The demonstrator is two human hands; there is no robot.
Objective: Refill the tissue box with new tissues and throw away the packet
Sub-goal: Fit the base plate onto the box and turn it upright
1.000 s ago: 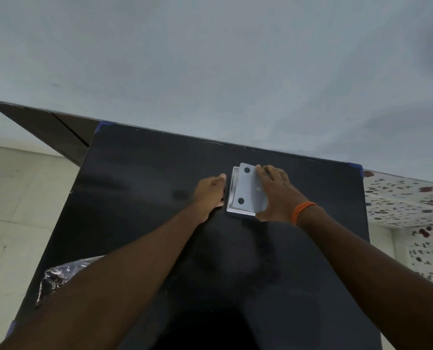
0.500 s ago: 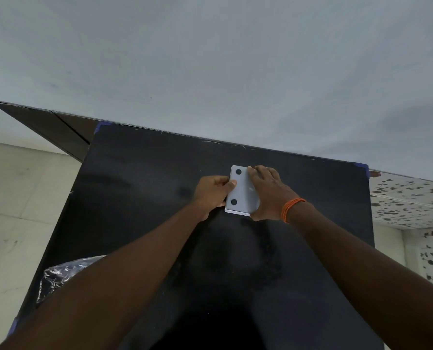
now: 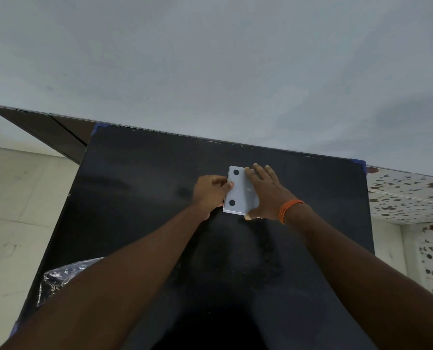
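A white tissue box [image 3: 239, 190] lies on the black table [image 3: 147, 198], its flat panel with two black round pads facing up. My left hand [image 3: 210, 192] grips the box's left edge with curled fingers. My right hand [image 3: 267, 195], with an orange thread band at the wrist, lies flat over the box's right half, thumb hooked under the near edge. A crinkled clear plastic packet [image 3: 59, 279] lies at the table's near left edge, partly hidden by my left forearm. No tissues are visible.
The table stands against a pale grey wall [image 3: 210, 72]. A dark skirting board [image 3: 46, 127] runs left of the table. Light floor tiles [image 3: 16, 210] lie to the left and a flower-patterned surface [image 3: 412, 198] to the right.
The raised panel on the box has come down and now sits flush over it. My left hand shifted right onto the box's left edge; my right hand pressed flat on top.
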